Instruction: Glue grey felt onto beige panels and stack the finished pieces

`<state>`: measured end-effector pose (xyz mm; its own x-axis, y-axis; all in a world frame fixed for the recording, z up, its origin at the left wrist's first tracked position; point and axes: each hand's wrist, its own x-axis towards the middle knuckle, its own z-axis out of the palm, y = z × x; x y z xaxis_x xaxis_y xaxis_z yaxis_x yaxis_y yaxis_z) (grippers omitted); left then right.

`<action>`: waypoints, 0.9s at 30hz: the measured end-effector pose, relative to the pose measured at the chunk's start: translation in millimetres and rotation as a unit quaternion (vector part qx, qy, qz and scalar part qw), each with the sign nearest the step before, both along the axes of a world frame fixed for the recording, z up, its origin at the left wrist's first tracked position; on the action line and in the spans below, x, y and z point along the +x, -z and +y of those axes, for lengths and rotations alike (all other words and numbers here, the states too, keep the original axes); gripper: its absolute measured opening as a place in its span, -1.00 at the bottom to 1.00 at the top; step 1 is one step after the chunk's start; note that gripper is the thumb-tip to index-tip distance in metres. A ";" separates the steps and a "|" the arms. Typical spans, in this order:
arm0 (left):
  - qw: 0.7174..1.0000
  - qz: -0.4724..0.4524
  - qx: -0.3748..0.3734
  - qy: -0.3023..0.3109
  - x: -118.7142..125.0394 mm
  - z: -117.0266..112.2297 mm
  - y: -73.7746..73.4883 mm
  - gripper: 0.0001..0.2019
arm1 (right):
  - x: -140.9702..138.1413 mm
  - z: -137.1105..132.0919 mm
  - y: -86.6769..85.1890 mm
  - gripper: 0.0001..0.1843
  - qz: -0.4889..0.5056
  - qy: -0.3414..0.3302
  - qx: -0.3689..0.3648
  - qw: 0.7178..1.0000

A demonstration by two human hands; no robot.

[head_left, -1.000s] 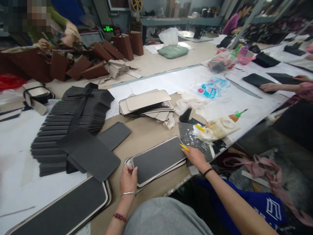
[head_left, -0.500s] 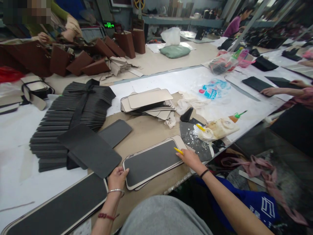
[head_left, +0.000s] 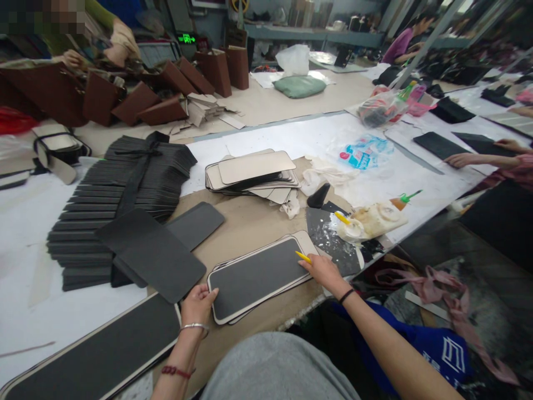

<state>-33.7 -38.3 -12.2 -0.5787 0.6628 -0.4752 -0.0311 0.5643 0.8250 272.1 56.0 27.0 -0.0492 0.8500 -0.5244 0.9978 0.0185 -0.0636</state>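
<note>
A dark grey rectangular panel with rounded corners [head_left: 258, 278] and a pale border lies in front of me on similar pale-edged pieces. My left hand [head_left: 197, 306] is closed at its left end, with the thumb over the edge and the fingers curled. At the right end, my right hand [head_left: 325, 271] holds a slim yellow pointed tool [head_left: 302, 256] and rests against the panel's edge; what its hidden fingers grip there, I cannot tell. Loose dark grey sheets [head_left: 154, 250] lie just beyond my left hand. A longer grey panel with a pale border [head_left: 100, 347] is at lower left.
A tied stack of black strips [head_left: 91, 216] stands at left. Pale boards [head_left: 258, 168] are piled beyond the panel. A glue-smeared container [head_left: 375, 220] with another yellow tool [head_left: 342, 218] sits at right. Brown cases [head_left: 100, 100] line the back; co-workers' hands [head_left: 460, 160] work at far right.
Both hands keep nearly the same place on the panel. The view has shifted very slightly; nothing has been taken up or let go.
</note>
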 end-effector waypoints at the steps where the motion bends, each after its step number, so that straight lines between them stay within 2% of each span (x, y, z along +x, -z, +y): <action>1: 1.000 -0.016 -0.001 0.003 0.0 0.4 -0.4 -0.80 | -0.1 0.4 0.4 -0.57 0.000 0.000 0.001 1.000; 4: 0.998 -0.069 -0.002 0.003 -0.5 1.3 -0.4 -0.78 | -0.6 2.1 1.1 -0.58 0.004 -0.002 -0.005 1.000; 8: 0.997 -0.070 0.008 -0.019 -0.9 -0.6 2.6 -0.76 | 0.8 4.0 4.1 -0.57 -0.004 -0.008 -0.012 1.000; 16: 0.995 -0.073 0.035 -0.061 -1.8 -3.0 10.9 -0.76 | 8.2 10.3 21.7 -0.54 0.000 -0.039 -0.023 0.999; 27: 0.993 -0.096 0.042 -0.053 -2.7 -3.7 11.9 -0.74 | 6.4 11.2 21.1 -0.51 -0.015 -0.031 -0.027 0.999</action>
